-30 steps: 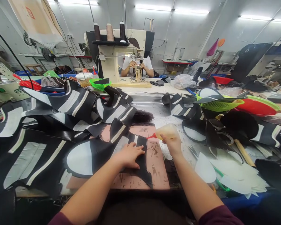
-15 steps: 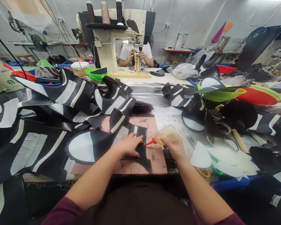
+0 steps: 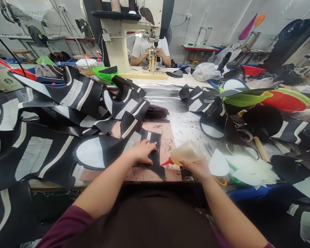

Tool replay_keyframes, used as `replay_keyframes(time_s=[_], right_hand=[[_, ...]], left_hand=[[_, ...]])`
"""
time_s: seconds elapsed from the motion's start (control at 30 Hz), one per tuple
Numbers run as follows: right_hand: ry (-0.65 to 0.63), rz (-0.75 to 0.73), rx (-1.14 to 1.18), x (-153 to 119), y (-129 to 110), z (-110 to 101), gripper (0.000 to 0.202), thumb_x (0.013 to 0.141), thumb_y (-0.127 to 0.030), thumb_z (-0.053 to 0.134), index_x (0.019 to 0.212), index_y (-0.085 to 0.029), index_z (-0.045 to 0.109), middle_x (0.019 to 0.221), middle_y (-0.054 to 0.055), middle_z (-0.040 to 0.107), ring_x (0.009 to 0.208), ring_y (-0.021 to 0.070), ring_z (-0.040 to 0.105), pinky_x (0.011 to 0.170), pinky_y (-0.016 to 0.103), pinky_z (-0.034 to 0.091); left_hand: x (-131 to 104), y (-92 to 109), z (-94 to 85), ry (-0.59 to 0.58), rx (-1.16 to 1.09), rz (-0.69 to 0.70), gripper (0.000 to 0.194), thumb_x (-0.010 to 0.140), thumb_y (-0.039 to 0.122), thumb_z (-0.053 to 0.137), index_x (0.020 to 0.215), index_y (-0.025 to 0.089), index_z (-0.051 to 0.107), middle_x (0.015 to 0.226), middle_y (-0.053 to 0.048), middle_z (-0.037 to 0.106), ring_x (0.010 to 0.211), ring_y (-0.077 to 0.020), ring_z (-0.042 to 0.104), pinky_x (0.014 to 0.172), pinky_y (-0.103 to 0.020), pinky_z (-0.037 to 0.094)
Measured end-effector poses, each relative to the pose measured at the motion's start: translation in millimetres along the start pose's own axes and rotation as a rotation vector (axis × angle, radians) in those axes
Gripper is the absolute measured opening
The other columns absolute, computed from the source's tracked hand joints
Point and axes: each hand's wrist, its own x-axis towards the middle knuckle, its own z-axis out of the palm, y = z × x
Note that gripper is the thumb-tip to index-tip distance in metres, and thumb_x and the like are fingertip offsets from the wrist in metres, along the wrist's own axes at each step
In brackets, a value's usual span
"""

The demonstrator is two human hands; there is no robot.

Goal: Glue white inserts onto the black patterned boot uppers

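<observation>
A black leather piece [image 3: 111, 148] with pale patches and white strips lies on a pink board [image 3: 170, 137]. My left hand [image 3: 144, 151] rests flat on its right part, fingers spread. In my right hand [image 3: 197, 167] is a clear squeeze bottle [image 3: 187, 151] with yellowish liquid, tilted so that its red nozzle points down and left. The nozzle's tip is at the right edge of the leather, low down; whether it touches cannot be made out.
More black leather pieces [image 3: 33, 155] are heaped at the left. A sewing machine [image 3: 113, 51] stands behind, with a person [image 3: 136, 51] beyond it. Green basket [image 3: 245, 98], wooden handle [image 3: 261, 148] and white cut pieces [image 3: 250, 168] lie at the right.
The bottle's nozzle has moved down along the leather's right edge, towards me, with my right hand. My left hand stays on the leather. The camera view has shifted slightly.
</observation>
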Motion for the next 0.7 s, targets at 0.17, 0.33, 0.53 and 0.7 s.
replay_keyframes(time_s=[0.17,0.33,0.53,0.7], right_hand=[[0.000,-0.058,-0.052,-6.0,-15.9,-9.0,0.061,0.044,-0.037,0.082,0.097,-0.019,0.060,0.087,0.005,0.064,0.082,0.0250,0.058,0.071,0.037,0.049],[-0.116,0.094,0.024,-9.6,-12.4,-20.8,0.057,0.043,-0.038,0.082,0.092,-0.019,0.060,0.081,0.005,0.064,0.075,0.0237,0.059,0.057,0.032,0.051],[-0.280,0.355,0.434,-6.2,3.3,-27.6,0.051,0.047,-0.051,0.076,0.084,-0.021,0.059,0.077,0.005,0.063,0.062,0.0197,0.058,0.040,0.026,0.045],[-0.143,0.287,0.629,2.2,-7.9,-26.4,0.053,0.052,-0.058,0.072,0.093,-0.027,0.059,0.089,0.003,0.063,0.071,0.0180,0.058,0.043,0.023,0.043]], left_hand=[[-0.4,-1.2,1.4,0.018,0.043,0.002,0.062,0.068,0.039,0.069,0.123,0.024,0.047,0.145,-0.004,0.029,0.132,-0.0309,0.022,0.102,-0.046,0.028],[-21.8,15.7,5.6,0.267,0.135,-0.079,0.051,0.072,0.041,0.068,0.113,0.014,0.053,0.134,-0.015,0.043,0.120,-0.0304,0.040,0.097,-0.038,0.035],[-44.2,39.1,27.3,0.374,0.164,-0.304,0.034,0.087,0.034,0.042,0.099,0.005,0.057,0.098,-0.021,0.058,0.096,-0.0336,0.052,0.080,-0.044,0.044],[-66.6,8.4,26.2,0.216,0.119,-0.081,0.035,0.081,0.013,0.047,0.112,0.023,0.057,0.129,-0.003,0.051,0.115,-0.0198,0.048,0.095,-0.030,0.039]])
